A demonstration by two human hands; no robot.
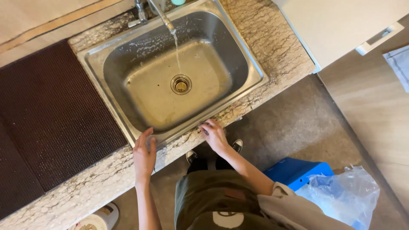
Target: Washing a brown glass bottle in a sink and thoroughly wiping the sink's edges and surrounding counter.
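Hands first: my left hand (144,154) lies flat, fingers spread, on the marble counter (272,47) at the front rim of the steel sink (251,68), holding nothing. My right hand (214,135) rests on the same rim a bit further along, fingers loosely curled, also holding nothing. Sink basin has nothing in it, drain strainer (181,84) in the middle, thin water stream (176,51) running from the faucet (161,15). I judge this as a pause at the sink with water on; whatever comes next calls for lifting a hand off the rim toward the stream or the tap. Brown mesh mat (51,119) sits just left of the sink. On the floor: blue bin (294,172) with a clear plastic bag (347,196) beside my shoes. White round container (100,218) at bottom edge, label too small to tell. White cabinet (341,25) top right.
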